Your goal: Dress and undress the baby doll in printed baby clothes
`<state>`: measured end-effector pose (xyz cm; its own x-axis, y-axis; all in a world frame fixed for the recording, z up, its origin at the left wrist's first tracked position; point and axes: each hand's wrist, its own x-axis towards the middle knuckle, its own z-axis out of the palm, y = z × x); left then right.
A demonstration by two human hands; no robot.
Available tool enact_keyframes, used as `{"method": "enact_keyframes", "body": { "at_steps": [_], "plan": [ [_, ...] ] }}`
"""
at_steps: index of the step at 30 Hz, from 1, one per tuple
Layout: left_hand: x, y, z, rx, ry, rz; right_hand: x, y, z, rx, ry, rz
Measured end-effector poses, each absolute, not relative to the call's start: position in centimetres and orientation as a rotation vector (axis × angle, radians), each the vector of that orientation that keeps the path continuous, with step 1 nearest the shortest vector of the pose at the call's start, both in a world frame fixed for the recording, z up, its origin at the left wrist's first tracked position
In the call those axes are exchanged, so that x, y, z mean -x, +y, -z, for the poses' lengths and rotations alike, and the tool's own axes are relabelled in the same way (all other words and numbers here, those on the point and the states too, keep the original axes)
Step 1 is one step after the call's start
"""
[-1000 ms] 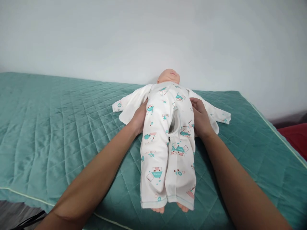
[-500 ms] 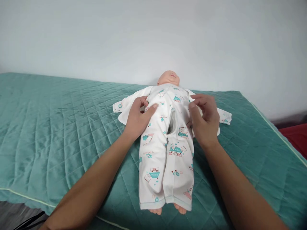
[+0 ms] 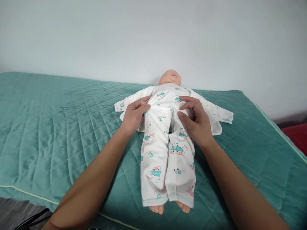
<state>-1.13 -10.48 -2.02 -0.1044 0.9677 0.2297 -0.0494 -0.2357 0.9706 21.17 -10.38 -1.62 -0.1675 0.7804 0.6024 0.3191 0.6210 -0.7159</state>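
Note:
A baby doll [image 3: 170, 77] lies on its back, its head away from me and its bare feet toward me. It wears a white printed top [image 3: 212, 107] with sleeves spread sideways, and white printed split-crotch pants [image 3: 155, 153]. At the left of the waist, my left hand [image 3: 136, 115] pinches the pants' upper edge between thumb and fingers. My right hand [image 3: 195, 119] rests over the right side of the waist, fingers bent against the cloth, with a gap between thumb and fingers. Its palm side is partly hidden.
A green quilted cover [image 3: 59, 134] with pale piping lies under the doll. Behind it rises a plain white wall [image 3: 144, 35]. Something red [image 3: 296, 137] shows beyond the right edge, and dark straps [image 3: 32, 220] hang at the lower left above a grey floor.
My right hand has moved inward from the doll's side onto the front of the waist. My left hand has shifted slightly left, and the upper edge of the pants now shows there.

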Motion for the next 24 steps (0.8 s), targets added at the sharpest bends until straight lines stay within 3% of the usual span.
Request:
{"method": "enact_keyframes", "body": {
  "at_steps": [7,12,19,24],
  "plan": [
    [0.4,-10.6,2.7,-1.36,1.273,-1.588,-21.2,-11.1,1.6,0.891,-1.732,-0.469],
    [-0.8,-16.8,3.2,-1.782,1.495,-1.669,-20.8,-16.7,2.1,0.919,-1.773,-0.474],
    [-0.3,-29.3,4.1,-2.152,1.361,-1.21,-21.3,-28.4,3.2,1.101,-2.044,-0.559],
    [0.1,-32.1,3.4,-2.245,1.281,-0.993,-20.2,-31.0,3.0,1.251,-2.222,-0.31]
  ]
}}
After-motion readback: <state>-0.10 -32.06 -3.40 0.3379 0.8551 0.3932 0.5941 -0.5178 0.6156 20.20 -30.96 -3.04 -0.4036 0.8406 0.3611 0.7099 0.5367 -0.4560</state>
